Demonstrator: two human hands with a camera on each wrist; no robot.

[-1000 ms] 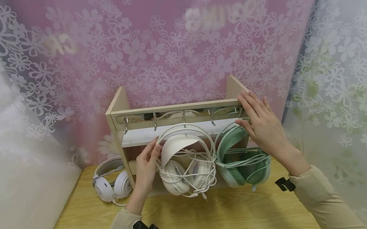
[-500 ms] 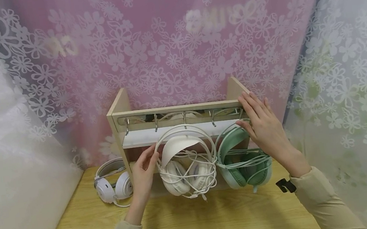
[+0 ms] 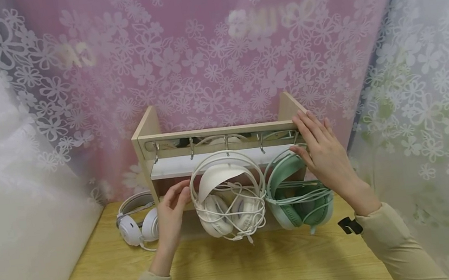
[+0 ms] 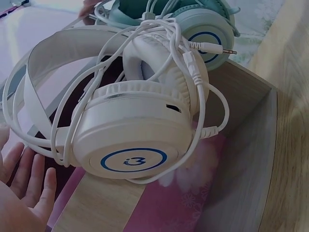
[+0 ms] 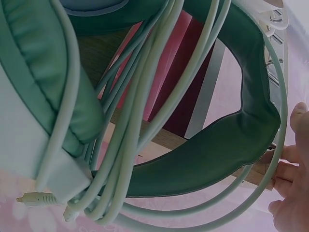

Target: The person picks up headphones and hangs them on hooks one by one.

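Observation:
White headphones (image 3: 232, 200), wrapped in their own white cable, hang from a hook near the middle of a wooden rack (image 3: 138, 150). My left hand (image 3: 171, 216) is just left of their headband, fingers loosely bent and holding nothing; the left wrist view shows its fingers (image 4: 34, 179) spread close to the band. Green headphones (image 3: 298, 196) hang at the rack's right end, their cable wound across the ear cups. My right hand (image 3: 325, 160) rests on the rack's upper right corner with fingers extended. In the right wrist view its fingertips sit beside the green headband (image 5: 207, 150).
Another pair of white headphones (image 3: 134, 223) stands on the wooden table (image 3: 232, 274) at the rack's left side. Metal hooks (image 3: 191, 148) line the rack's top bar, above a white shelf (image 3: 173, 167). Flowered curtains (image 3: 215, 66) enclose the back and sides.
My left hand has drawn slightly down and left, its fingers coming off the white headphones' band. The right hand stays at the rack's corner, and both hanging headphones keep their places.

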